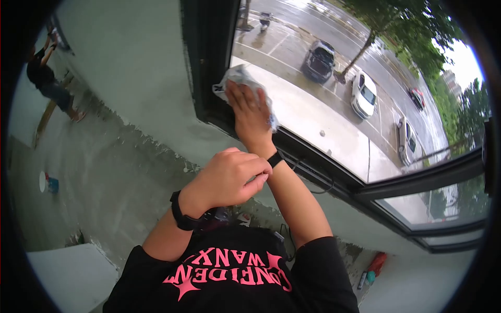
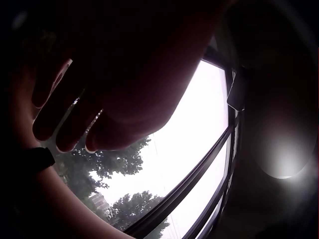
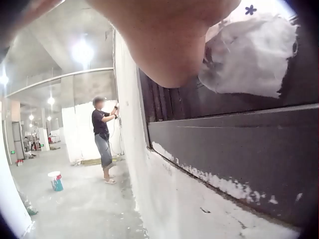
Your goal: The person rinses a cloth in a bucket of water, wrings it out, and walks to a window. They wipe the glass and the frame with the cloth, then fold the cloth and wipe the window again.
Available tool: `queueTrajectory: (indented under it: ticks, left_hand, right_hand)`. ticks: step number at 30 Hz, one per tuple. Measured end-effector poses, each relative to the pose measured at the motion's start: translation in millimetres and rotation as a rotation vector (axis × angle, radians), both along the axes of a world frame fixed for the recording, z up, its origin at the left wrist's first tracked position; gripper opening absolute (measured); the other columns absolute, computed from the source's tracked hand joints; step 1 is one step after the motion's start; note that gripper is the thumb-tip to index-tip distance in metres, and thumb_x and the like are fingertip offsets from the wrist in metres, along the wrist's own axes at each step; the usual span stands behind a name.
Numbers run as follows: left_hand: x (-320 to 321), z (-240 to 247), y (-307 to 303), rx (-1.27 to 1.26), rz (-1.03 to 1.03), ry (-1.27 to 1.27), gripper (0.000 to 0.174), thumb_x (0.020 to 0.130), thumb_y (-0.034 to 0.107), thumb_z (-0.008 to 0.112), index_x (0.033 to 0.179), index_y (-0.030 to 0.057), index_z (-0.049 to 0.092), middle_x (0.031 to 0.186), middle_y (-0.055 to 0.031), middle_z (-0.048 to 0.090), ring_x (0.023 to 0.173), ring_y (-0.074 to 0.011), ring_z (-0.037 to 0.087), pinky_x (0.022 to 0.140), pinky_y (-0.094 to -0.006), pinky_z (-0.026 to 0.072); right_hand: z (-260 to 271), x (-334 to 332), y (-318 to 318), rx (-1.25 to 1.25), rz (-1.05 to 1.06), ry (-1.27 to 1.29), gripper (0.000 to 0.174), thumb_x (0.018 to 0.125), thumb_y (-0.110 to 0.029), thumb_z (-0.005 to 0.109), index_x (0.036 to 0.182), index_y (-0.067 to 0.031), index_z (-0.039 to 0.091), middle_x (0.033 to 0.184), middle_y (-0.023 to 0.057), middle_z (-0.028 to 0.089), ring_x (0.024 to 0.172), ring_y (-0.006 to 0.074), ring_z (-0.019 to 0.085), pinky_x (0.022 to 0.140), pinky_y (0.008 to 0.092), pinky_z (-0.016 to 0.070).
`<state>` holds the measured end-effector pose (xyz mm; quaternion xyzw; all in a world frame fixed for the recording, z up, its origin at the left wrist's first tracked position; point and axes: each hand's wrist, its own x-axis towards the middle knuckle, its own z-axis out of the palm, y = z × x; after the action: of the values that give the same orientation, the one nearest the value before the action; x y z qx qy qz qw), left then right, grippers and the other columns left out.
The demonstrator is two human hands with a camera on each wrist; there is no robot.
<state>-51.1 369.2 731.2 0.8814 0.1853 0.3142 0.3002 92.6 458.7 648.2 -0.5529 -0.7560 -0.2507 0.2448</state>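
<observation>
My right hand (image 1: 251,117) lies with fairly straight fingers on a white cloth (image 1: 237,74), pressing it at the lower corner of the dark window frame (image 1: 211,60). In the right wrist view, the cloth (image 3: 254,57) shows dark printed marks and a frayed edge, bunched against the frame. My left hand (image 1: 224,175) hovers by the right wrist, fingers loosely bent and nothing in them. The left wrist view shows its fingers (image 2: 70,117) dark against the bright window, close to the right wrist's black band (image 2: 37,160).
A thin dark cable (image 1: 329,187) loops below the sill. Beyond the glass are parked cars (image 1: 364,95) and trees. Another person (image 3: 102,137) stands at the wall further along, with a paint bucket (image 3: 56,181) on the floor behind. A white board (image 1: 70,276) is at lower left.
</observation>
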Motion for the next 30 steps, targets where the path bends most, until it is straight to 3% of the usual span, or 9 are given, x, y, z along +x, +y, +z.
queueTrajectory:
  ticks: [8, 12, 13, 15, 20, 24, 25, 26, 30]
  left_hand:
    - [26, 3, -2, 0.010, -0.101, 0.001, 0.011, 0.078, 0.009, 0.064, 0.089, 0.0065, 0.065, 0.076, -0.0063, 0.065, 0.071, -0.0248, 0.062, 0.072, -0.0345, 0.0446]
    - [40, -2, 0, 0.003, -0.149, -0.006, 0.010, 0.079, 0.009, 0.063, 0.089, 0.0064, 0.065, 0.077, -0.0063, 0.065, 0.071, -0.0251, 0.061, 0.072, -0.0347, 0.0448]
    - [44, -4, 0, 0.006, -0.160, -0.013, 0.010, 0.079, 0.009, 0.063, 0.088, 0.0063, 0.065, 0.077, -0.0065, 0.065, 0.071, -0.0252, 0.061, 0.071, -0.0349, 0.0451]
    - [51, -9, -1, -0.008, -0.151, -0.022, 0.009, 0.079, 0.009, 0.063, 0.088, 0.0063, 0.065, 0.078, -0.0068, 0.065, 0.071, -0.0254, 0.061, 0.071, -0.0352, 0.0453]
    - [61, -15, 8, -0.020, -0.174, 0.042, 0.008, 0.080, 0.011, 0.062, 0.085, 0.0054, 0.064, 0.082, -0.0089, 0.065, 0.077, -0.0274, 0.062, 0.073, -0.0362, 0.0469]
    - [55, -19, 39, -0.110, 0.064, -0.068, 0.006, 0.079, 0.005, 0.063, 0.083, 0.0001, 0.063, 0.081, -0.0127, 0.064, 0.075, -0.0269, 0.063, 0.067, -0.0336, 0.0498]
    - [64, -23, 35, -0.064, 0.004, -0.088, 0.007, 0.081, 0.004, 0.061, 0.085, 0.0000, 0.064, 0.081, -0.0121, 0.064, 0.072, -0.0254, 0.062, 0.065, -0.0322, 0.0495]
    - [57, -19, 40, -0.345, 0.190, -0.019, 0.009, 0.083, 0.006, 0.060, 0.088, -0.0006, 0.064, 0.081, -0.0118, 0.064, 0.069, -0.0258, 0.062, 0.064, -0.0321, 0.0496]
    - [66, -47, 28, -0.402, 0.115, 0.278, 0.020, 0.082, 0.016, 0.062, 0.091, -0.0011, 0.065, 0.083, -0.0141, 0.067, 0.069, -0.0272, 0.064, 0.066, -0.0344, 0.0507]
  right_hand:
    - [-2, 25, -23, -0.084, 0.152, 0.079, 0.054, 0.079, -0.004, 0.047, 0.132, -0.0066, 0.051, 0.146, 0.0000, 0.040, 0.137, 0.0171, 0.032, 0.117, 0.0379, 0.0203]
    - [16, 64, -65, -0.227, 0.051, 0.036, 0.056, 0.078, -0.005, 0.047, 0.134, -0.0111, 0.051, 0.146, -0.0028, 0.041, 0.137, 0.0148, 0.032, 0.118, 0.0382, 0.0169]
    - [22, 76, -82, -0.207, -0.081, -0.210, 0.058, 0.078, -0.006, 0.047, 0.136, -0.0157, 0.050, 0.146, -0.0049, 0.040, 0.138, 0.0133, 0.032, 0.118, 0.0390, 0.0134]
    - [23, 108, -111, -0.255, -0.142, -0.263, 0.059, 0.079, -0.007, 0.048, 0.137, -0.0201, 0.049, 0.146, -0.0075, 0.040, 0.138, 0.0114, 0.031, 0.118, 0.0405, 0.0113]
    - [39, 158, -173, -0.370, -0.304, -0.270, 0.054, 0.080, -0.006, 0.051, 0.131, -0.0242, 0.054, 0.141, -0.0092, 0.045, 0.129, 0.0125, 0.043, 0.114, 0.0455, 0.0205]
    - [45, 154, -184, -0.342, -0.361, -0.241, 0.053, 0.079, -0.004, 0.052, 0.129, -0.0214, 0.056, 0.139, -0.0074, 0.047, 0.129, 0.0148, 0.043, 0.115, 0.0477, 0.0189]
    - [42, 148, -179, -0.316, -0.343, -0.215, 0.053, 0.079, -0.004, 0.052, 0.129, -0.0206, 0.056, 0.139, -0.0070, 0.048, 0.130, 0.0155, 0.042, 0.116, 0.0482, 0.0175]
    - [38, 141, -174, -0.289, -0.326, -0.191, 0.054, 0.078, -0.004, 0.052, 0.129, -0.0199, 0.056, 0.138, -0.0065, 0.048, 0.130, 0.0162, 0.042, 0.116, 0.0488, 0.0162]
    - [28, 104, -136, -0.180, -0.264, -0.160, 0.054, 0.077, -0.008, 0.051, 0.131, -0.0146, 0.054, 0.141, -0.0031, 0.045, 0.134, 0.0168, 0.037, 0.118, 0.0495, 0.0112]
